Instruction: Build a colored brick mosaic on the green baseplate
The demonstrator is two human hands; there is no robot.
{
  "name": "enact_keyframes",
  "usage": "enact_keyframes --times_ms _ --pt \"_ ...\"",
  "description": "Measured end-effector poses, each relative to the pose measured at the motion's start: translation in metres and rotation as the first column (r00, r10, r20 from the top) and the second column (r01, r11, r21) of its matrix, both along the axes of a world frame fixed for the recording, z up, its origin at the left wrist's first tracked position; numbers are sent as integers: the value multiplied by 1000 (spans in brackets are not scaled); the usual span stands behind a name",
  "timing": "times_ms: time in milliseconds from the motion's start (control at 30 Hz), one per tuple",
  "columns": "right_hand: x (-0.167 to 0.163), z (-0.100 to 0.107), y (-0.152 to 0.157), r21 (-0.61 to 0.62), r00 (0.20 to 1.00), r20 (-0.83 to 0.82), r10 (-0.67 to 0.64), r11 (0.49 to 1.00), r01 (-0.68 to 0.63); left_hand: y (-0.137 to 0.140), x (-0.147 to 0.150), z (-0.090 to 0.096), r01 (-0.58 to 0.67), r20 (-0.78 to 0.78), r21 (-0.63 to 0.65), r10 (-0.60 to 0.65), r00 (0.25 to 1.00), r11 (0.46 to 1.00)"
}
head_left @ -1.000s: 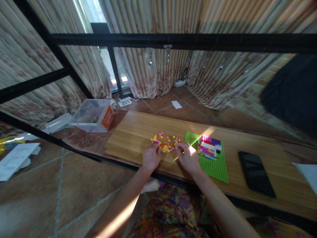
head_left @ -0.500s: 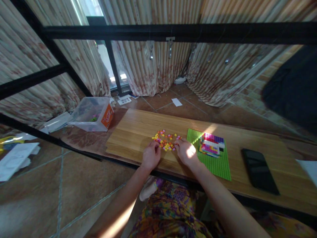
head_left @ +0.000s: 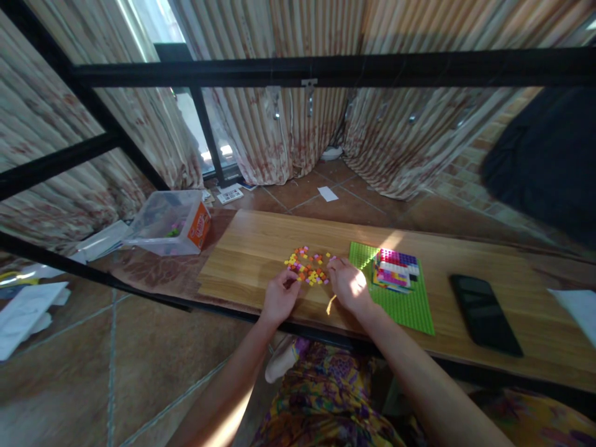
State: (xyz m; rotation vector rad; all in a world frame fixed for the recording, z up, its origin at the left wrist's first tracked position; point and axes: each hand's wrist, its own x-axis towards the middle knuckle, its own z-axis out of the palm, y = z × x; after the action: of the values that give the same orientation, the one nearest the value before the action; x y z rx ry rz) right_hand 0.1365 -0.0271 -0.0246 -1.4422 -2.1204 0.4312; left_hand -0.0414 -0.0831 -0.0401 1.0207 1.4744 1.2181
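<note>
A loose scatter of small yellow, orange and pink toy bricks lies on the wooden tabletop between my hands. My left hand is closed in a pinch at the lower left edge of the scatter; whatever its fingertips hold is too small to make out. At the right edge, my right hand has its fingers curled together, and they hide anything between them. Just right of that hand lies a green studded baseplate, carrying a stacked block of multicoloured bricks.
A dark phone rests on the right part of the wooden table. Left of the table stands a clear plastic bin with an orange label. A black metal bar crosses in front of the curtains. Papers lie on the tiled floor.
The view has shifted slightly. My right hand has moved a little up from the lower right of the bricks, and a narrow yellow streak now shows on the table below it.
</note>
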Motion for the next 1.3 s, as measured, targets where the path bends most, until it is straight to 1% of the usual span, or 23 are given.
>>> enact_keyframes --times_ms 33,67,100,133,167,200,233,267,300,333,367,400,467,567,633,700,833,967,1067,1133,1200,1233,1300 --pt "1 3 -2 -37 992 -122 -31 999 26 0 1 3 -20 74 -15 21 997 1000" --pt "1 6 -5 -104 961 -266 -68 994 42 -1 3 8 -37 145 -28 40 989 999" --pt "2 9 -10 -202 892 -435 -120 979 33 -2 4 13 -49 212 -39 56 976 998" --pt "3 11 -16 -321 770 -608 -195 947 -15 -4 7 19 -56 276 -50 67 959 997" --pt "4 12 -24 -434 613 -736 -286 895 -105 -7 10 25 -51 331 -64 69 941 997" --pt "5 12 -32 -515 456 -805 -380 829 -218 -10 13 31 -44 377 -76 69 924 996" --pt "5 12 -41 -563 322 -822 -470 755 -336 -14 17 36 -28 406 -89 62 912 996" --pt "5 11 -49 -587 217 -805 -552 686 -430 -18 22 40 -10 420 -101 52 906 995" --pt "4 10 -58 -598 146 -771 -620 625 -502 -22 27 44 10 431 -114 41 901 993" --pt "3 9 -65 -604 104 -735 -670 577 -549 -26 32 46 33 442 -129 28 897 991" --pt "1 9 -72 -608 78 -708 -702 549 -574 -29 37 48 56 453 -146 16 891 988" --pt "-1 9 -77 -610 68 -696 -715 539 -581 -32 41 48 72 463 -161 10 887 984" --pt "-6 11 -84 -611 92 -718 -690 561 -559 -37 48 48 83 472 -181 12 882 980" --pt "-10 15 -87 -599 217 -788 -576 638 -484 -38 51 46 98 464 -188 0 886 977" --pt "-12 15 -86 -598 284 -800 -528 672 -437 -38 51 46 120 463 -188 -19 886 975" --pt "-12 13 -85 -612 309 -791 -528 681 -403 -37 51 47 127 467 -186 -26 884 974" --pt "-10 12 -83 -628 325 -778 -537 672 -392 -37 47 48 113 448 -171 -25 894 979" --pt "-10 10 -83 -617 300 -787 -539 675 -405 -38 44 44 116 402 -165 -41 915 980" --pt "-10 9 -82 -627 226 -770 -597 641 -443 -35 42 38 146 414 -182 -59 909 972" --pt "-9 9 -80 -646 162 -739 -654 620 -446 -30 39 32 130 386 -181 -51 921 975" --pt "-6 11 -74 -663 119 -717 -687 617 -424 -21 33 25 73 287 -145 -28 957 987" --pt "-4 12 -70 -666 116 -716 -688 623 -411 -16 29 22 48 207 -107 -25 978 993" --pt "0 14 -60 -672 166 -728 -666 643 -368 -6 21 16 61 -26 -5 -61 998 998"
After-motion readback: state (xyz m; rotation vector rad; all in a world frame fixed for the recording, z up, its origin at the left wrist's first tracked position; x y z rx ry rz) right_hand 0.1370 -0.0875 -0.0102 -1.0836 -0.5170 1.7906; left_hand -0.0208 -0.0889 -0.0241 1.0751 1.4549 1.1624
